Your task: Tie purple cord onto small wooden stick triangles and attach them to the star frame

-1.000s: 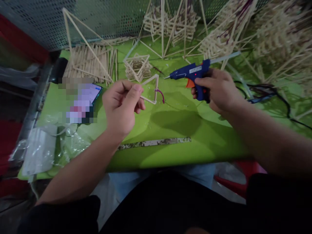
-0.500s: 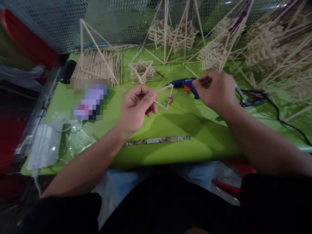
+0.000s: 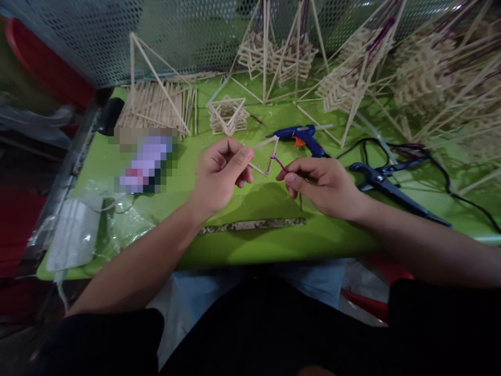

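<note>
My left hand (image 3: 221,175) pinches one corner of a small square frame of thin wooden sticks (image 3: 259,170) between thumb and fingertips. A purple string (image 3: 280,163) is tied around the frame's right-hand stick. Its free end is pinched in my right hand (image 3: 319,183), which stretches it down and to the right. Behind the frame lies a blue hot glue gun (image 3: 303,132) with an orange trigger, its nozzle close to the frame's upper corner. A short stick (image 3: 300,202) shows just below my right fingers; I cannot tell whether they hold it.
Dark pliers (image 3: 395,190) and a black cable (image 3: 446,177) lie right. Behind are a stacked stick basket (image 3: 228,117), a pile of sticks (image 3: 156,102) and several tall stick structures (image 3: 256,52). A flat patterned strip (image 3: 254,225) lies in front. A phone (image 3: 146,162) and power strip (image 3: 74,230) sit left.
My right hand has moved down and left from beside the glue gun and taken hold of the purple string, which is now pulled straight. My left hand stays almost in place with the frame.
</note>
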A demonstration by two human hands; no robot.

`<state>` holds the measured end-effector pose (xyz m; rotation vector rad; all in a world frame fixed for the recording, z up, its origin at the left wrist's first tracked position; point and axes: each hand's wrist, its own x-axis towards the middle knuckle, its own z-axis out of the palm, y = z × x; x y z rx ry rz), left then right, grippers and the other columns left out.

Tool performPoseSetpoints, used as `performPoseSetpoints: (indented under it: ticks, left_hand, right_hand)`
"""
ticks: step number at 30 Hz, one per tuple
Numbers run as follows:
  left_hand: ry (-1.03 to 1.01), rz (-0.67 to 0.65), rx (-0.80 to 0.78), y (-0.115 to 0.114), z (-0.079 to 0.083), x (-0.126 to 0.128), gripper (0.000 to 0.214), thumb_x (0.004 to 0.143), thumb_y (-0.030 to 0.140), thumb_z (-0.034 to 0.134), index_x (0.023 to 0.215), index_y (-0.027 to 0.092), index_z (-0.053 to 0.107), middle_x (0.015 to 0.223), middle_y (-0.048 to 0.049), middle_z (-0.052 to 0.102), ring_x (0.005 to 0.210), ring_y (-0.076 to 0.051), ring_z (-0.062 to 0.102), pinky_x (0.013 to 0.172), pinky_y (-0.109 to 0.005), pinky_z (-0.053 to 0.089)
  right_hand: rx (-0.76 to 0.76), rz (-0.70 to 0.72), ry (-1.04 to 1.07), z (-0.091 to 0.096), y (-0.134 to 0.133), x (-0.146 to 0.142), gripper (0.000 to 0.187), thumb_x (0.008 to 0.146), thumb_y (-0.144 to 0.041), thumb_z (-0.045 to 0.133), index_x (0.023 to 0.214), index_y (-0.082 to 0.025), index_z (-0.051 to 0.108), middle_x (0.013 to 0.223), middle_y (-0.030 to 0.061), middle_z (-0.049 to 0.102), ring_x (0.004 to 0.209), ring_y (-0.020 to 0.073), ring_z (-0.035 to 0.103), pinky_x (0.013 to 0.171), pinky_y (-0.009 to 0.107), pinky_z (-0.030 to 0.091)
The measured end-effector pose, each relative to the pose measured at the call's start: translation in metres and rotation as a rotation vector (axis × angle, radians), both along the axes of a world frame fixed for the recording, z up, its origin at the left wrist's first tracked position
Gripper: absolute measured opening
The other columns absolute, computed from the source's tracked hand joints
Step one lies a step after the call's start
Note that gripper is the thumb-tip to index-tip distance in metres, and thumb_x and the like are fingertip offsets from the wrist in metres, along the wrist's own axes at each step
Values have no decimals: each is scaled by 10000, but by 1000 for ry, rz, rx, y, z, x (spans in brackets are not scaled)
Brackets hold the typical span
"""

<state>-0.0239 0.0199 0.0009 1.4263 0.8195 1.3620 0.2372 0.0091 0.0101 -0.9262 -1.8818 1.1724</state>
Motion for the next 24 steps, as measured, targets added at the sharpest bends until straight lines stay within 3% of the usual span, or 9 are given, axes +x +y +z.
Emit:
performPoseSetpoints:
  ticks: [4,10,16,24]
  left_hand:
    - [68,36,33,-2,2,1,455,1074,621,870,895,228,726,645,40,688,479,-102,618,453,-207,489]
    - [155,83,83,-6,2,4,439,1091,592,862,910,217,722,657,20,723,467,-95,624,437,-203,460]
    - [211,119,117,-10,-1,6,435,1112,597,826,925,221,712,672,14,724,505,-108,648,475,-225,472]
    - [296,219,193,-16,-2,8,404,1138,531,801,887,233,695,697,19,631,587,-126,574,560,-290,443]
  right_hand:
    - [64,-64,-11,5,-4,0,213,1115,-324,757,938,-210,787,668,-30,667,568,117,572,564,302,447]
    - [260,-65,-102,3,-7,1,185,1111,-247,728,930,-237,765,793,-1,745,694,153,652,649,319,493]
    - [384,-62,-130,0,-9,1,180,1113,-222,720,937,-239,753,808,-1,776,682,157,685,638,322,499]
    - [449,-16,-121,2,-11,1,155,1115,-303,717,967,-286,763,819,18,813,700,211,736,669,396,540]
